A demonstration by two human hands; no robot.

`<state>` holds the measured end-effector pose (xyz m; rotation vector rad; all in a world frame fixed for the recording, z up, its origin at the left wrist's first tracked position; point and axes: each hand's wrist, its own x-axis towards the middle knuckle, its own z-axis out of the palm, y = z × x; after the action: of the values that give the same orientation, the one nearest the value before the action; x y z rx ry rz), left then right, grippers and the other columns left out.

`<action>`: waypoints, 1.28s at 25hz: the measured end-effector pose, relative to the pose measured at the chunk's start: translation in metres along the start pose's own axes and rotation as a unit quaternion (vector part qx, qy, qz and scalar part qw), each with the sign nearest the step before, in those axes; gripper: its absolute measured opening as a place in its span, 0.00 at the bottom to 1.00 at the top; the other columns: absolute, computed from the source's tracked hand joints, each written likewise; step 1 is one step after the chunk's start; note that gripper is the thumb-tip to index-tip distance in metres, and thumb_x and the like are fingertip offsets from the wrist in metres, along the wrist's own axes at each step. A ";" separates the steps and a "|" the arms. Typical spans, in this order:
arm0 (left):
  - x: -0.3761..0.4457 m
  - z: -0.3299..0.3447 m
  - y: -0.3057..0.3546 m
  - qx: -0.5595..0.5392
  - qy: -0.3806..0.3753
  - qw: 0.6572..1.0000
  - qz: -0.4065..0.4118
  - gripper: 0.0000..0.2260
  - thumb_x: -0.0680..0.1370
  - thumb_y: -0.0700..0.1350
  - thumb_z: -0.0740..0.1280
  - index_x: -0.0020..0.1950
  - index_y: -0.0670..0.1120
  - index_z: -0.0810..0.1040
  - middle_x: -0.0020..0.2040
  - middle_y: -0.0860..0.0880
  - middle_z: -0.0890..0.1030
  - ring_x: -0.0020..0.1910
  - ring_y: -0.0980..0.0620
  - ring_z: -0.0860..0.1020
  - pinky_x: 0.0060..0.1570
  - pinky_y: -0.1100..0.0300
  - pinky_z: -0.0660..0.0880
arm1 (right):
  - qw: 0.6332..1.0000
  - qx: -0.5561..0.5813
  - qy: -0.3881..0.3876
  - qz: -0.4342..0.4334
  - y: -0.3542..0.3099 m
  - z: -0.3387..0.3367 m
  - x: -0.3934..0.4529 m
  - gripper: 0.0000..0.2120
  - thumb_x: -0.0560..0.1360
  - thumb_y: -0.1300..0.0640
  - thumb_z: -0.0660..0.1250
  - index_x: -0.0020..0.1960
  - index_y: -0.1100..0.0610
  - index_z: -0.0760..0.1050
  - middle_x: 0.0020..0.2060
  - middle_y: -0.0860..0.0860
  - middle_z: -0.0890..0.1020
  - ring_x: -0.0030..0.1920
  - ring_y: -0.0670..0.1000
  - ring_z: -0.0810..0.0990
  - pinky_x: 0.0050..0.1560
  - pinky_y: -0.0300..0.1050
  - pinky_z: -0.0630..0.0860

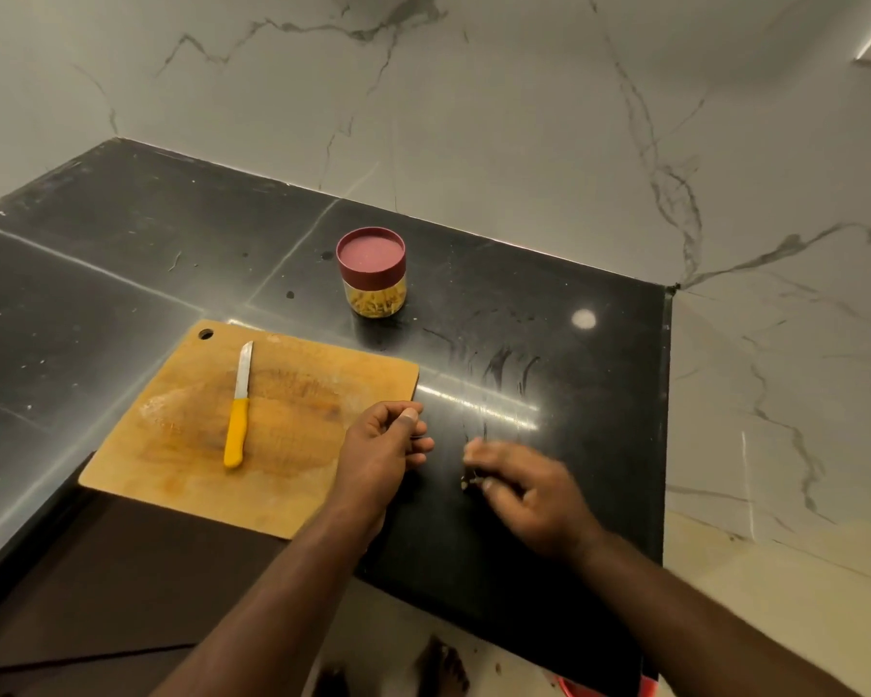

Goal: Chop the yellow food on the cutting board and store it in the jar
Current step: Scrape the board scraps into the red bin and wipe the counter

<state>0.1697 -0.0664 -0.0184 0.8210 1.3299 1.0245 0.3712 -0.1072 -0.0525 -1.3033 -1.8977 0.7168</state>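
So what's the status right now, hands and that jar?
Left hand curled, holding nothing clear. Right hand blurred, on counter scraps. Jar lidded, yellow food inside. Knife idle on cutting board. Nothing blocking.

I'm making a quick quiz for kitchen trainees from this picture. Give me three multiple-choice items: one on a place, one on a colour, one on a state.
1. Where does the knife lie?
A. on the cutting board
B. on the bare counter
C. in a hand

2. What colour is the knife's handle?
A. red
B. yellow
C. black

3. How is the jar?
A. open and empty
B. tipped on its side
C. upright, lid on, yellow pieces inside

Answers:
1 A, the whole knife rests on the wooden board.
2 B, the handle below the blade is yellow.
3 C, the dark red lid sits on top and yellow bits show through the wall.
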 end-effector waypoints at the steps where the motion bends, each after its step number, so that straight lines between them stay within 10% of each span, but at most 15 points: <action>1: -0.004 -0.001 -0.001 0.003 -0.005 1.000 0.001 0.07 0.84 0.42 0.64 0.57 0.42 0.81 0.43 0.45 0.81 0.40 0.52 0.82 0.38 0.63 0.78 | 0.997 0.007 0.069 0.043 0.005 -0.006 0.005 0.15 0.73 0.60 0.66 0.57 0.52 0.82 0.56 0.42 0.82 0.60 0.40 0.78 0.63 0.39 0.74; 11: -0.068 -0.028 -0.029 -0.120 -0.105 0.979 -0.129 0.10 0.83 0.44 0.62 0.59 0.42 0.80 0.46 0.44 0.83 0.44 0.47 0.83 0.44 0.56 0.79 | 0.973 0.103 0.112 0.175 -0.040 0.057 0.003 0.18 0.74 0.58 0.60 0.61 0.53 0.80 0.57 0.45 0.81 0.59 0.41 0.77 0.61 0.36 0.73; 18: -0.098 -0.066 -0.071 -0.160 -0.217 0.926 -0.263 0.11 0.78 0.42 0.61 0.49 0.42 0.83 0.47 0.41 0.84 0.43 0.45 0.83 0.42 0.55 0.79 | 0.858 0.333 0.291 0.263 -0.037 0.038 -0.003 0.14 0.75 0.66 0.59 0.54 0.59 0.80 0.53 0.58 0.84 0.59 0.56 0.81 0.63 0.51 0.76; 23: -0.102 -0.069 -0.129 -0.098 -0.226 0.885 -0.395 0.17 0.81 0.46 0.56 0.54 0.40 0.82 0.51 0.40 0.85 0.46 0.44 0.84 0.42 0.53 0.80 | 0.915 0.270 0.204 0.220 -0.037 0.057 0.008 0.15 0.73 0.60 0.60 0.56 0.59 0.81 0.53 0.57 0.84 0.57 0.53 0.82 0.63 0.53 0.77; 32: -0.080 -0.040 -0.149 -0.231 -0.207 0.869 -0.385 0.21 0.85 0.51 0.55 0.61 0.38 0.80 0.54 0.37 0.84 0.49 0.42 0.85 0.47 0.50 0.82 | 0.928 0.312 0.046 0.201 -0.075 0.085 -0.048 0.19 0.75 0.62 0.57 0.61 0.65 0.77 0.54 0.59 0.84 0.58 0.56 0.82 0.61 0.50 0.78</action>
<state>0.1509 -0.1981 -0.1302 0.0842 0.8499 0.4451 0.2732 -0.1811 -0.0566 -1.2693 -1.1719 1.3127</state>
